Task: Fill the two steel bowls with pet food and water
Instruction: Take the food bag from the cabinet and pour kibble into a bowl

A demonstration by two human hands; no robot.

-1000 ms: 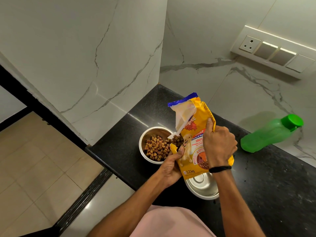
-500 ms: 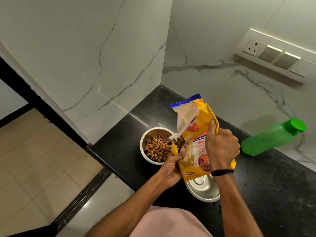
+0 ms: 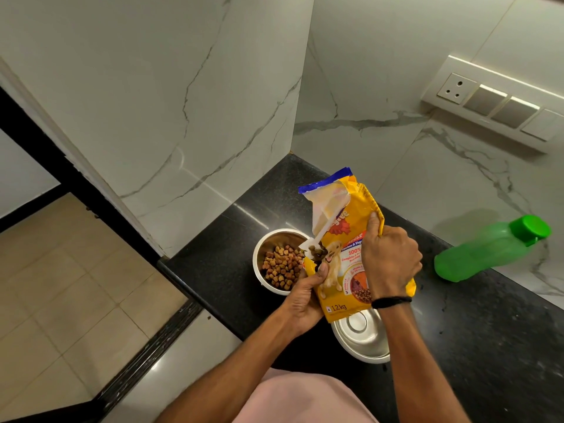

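Note:
A yellow pet food bag (image 3: 343, 239) is held tilted over the black counter, its torn corner over a steel bowl (image 3: 268, 244) that holds brown kibble (image 3: 282, 267). Kibble shows at the bag's opening. My left hand (image 3: 305, 296) grips the bag's lower left edge by the opening. My right hand (image 3: 390, 259) clutches the bag's right side, a black band on its wrist. A second steel bowl (image 3: 361, 337), with nothing in it, sits below the bag, nearer to me. A green water bottle (image 3: 488, 248) with a green cap lies on its side at the right.
The black granite counter (image 3: 473, 346) meets white marble walls at the back and left. A switch panel (image 3: 494, 102) is on the right wall. The counter's left edge drops to a tiled floor (image 3: 61, 285).
The bag and both hands keep the same pose over the bowl; the camera has shifted slightly. The kibble heap looks about the same.

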